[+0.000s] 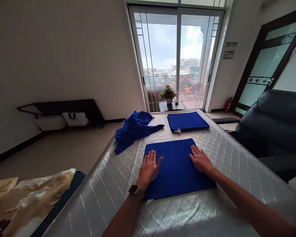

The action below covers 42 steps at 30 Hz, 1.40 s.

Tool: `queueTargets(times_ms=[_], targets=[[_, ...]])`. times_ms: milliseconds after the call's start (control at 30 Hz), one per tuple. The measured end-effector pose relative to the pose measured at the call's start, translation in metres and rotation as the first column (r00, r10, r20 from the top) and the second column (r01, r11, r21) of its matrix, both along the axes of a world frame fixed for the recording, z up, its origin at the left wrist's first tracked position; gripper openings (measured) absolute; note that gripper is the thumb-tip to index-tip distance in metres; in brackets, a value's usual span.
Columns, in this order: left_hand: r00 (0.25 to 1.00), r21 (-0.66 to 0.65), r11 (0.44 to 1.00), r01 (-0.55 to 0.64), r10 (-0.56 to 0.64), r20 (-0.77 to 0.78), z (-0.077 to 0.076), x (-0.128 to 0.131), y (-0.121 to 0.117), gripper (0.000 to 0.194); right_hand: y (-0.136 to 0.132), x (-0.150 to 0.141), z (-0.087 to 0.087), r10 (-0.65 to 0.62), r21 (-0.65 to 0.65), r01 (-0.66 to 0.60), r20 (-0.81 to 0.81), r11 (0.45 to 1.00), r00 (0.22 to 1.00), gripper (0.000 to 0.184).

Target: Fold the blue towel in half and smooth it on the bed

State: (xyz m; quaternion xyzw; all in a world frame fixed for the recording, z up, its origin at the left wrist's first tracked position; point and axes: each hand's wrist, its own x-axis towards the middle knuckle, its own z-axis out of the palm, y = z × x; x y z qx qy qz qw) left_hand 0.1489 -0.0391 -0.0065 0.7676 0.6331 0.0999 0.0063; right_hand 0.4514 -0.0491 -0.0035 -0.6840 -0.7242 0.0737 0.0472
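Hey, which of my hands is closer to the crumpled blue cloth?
Left. Your left hand sits below and right of the crumpled blue cloth in the picture; your right hand is farther off, across the near folded cloth.

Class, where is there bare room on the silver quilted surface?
Bare silver surface lies between left hand and left edge, and between right hand and right edge. Crowded: the middle, under flat cloth; far end, under crumpled cloth and folded cloth.

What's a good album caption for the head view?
Left hand and right hand rest on the nearest blue cloth.
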Motion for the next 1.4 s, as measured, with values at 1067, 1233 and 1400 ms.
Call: queueTargets(times_ms=[1067, 1233, 1400], targets=[[0.873, 0.055, 0.876, 0.479, -0.482, 0.077, 0.016, 0.158, -0.042, 0.069, -0.041, 0.004, -0.003, 0.035, 0.008, -0.035, -0.043, 0.999, 0.998, 0.064], [0.89, 0.047, 0.895, 0.444, -0.446, 0.096, 0.012, 0.157, -0.044, 0.069, -0.04, 0.005, -0.004, 0.045, 0.022, -0.044, -0.036, 0.999, 0.998, 0.065], [0.947, -0.039, 0.947, 0.319, -0.317, 0.04, 0.015, 0.085, -0.049, 0.076, -0.039, 0.001, -0.002, -0.006, 0.018, 0.007, -0.07, 1.0, 0.998, 0.068]])
